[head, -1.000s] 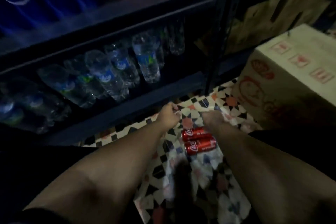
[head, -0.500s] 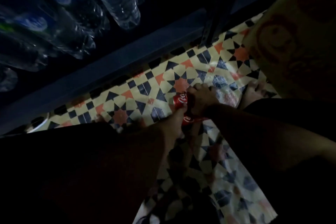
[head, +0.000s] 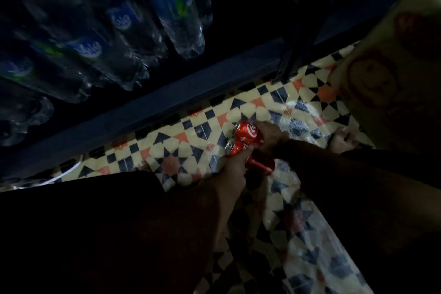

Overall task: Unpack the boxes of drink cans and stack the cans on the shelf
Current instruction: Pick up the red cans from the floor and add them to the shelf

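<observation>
Two red cola cans lie side by side low over the patterned tile floor, near the middle of the view. My right hand (head: 270, 137) grips the upper can (head: 248, 132) from the right, fingers curled over it. My left hand (head: 232, 174) grips the lower can (head: 238, 150) from below. Clear plastic wrap spreads on the floor beneath and to the right of the cans. The dark blue shelf edge (head: 167, 100) runs diagonally just beyond them. A cardboard drinks box (head: 381, 83) with red print stands at the right.
Several water bottles (head: 179, 14) lie on the bottom shelf at upper left. A dark shelf upright (head: 293, 55) meets the floor beyond the cans. My dark-clothed legs fill the lower left and right; a bare foot (head: 343, 141) rests near the box.
A second ago both hands were pulling at the wrap above the two cans lying on the floor. Each hand has since closed on a can, and the view dropped toward the floor.
</observation>
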